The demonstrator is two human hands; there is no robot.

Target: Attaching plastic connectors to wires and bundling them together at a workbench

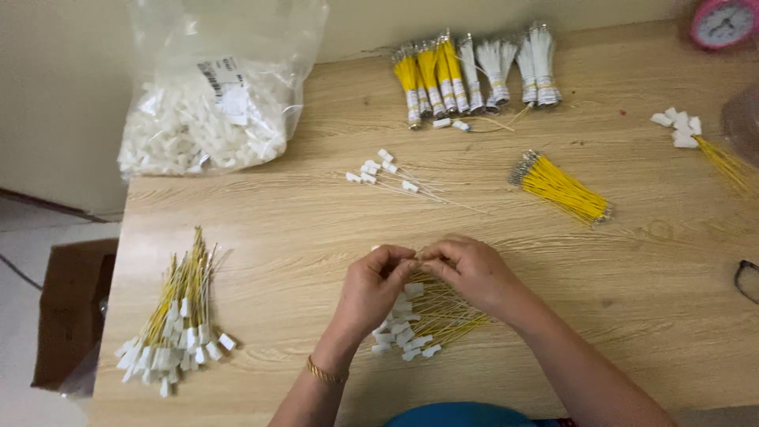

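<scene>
My left hand (378, 285) and my right hand (468, 271) meet fingertip to fingertip over the wooden table (316, 229). Together they pinch a thin yellow wire and a small white connector, both mostly hidden by the fingers. Just under the hands lies a small pile of yellow wires with white connectors (423, 324). A larger pile of finished yellow wires (178, 328) lies at the near left. Several thin wires with white connectors (387, 174) are spread beyond my hands. A loose bundle of bare yellow wires (560, 187) lies to the right.
A clear plastic bag of white connectors (209, 119) stands at the back left. Taped bundles of yellow and white wires (474, 75) line the far edge. White connectors with yellow wires (688, 134), a pink clock (723, 22) and eyeglasses (747, 281) are at the right. A cardboard box (71, 308) sits on the floor.
</scene>
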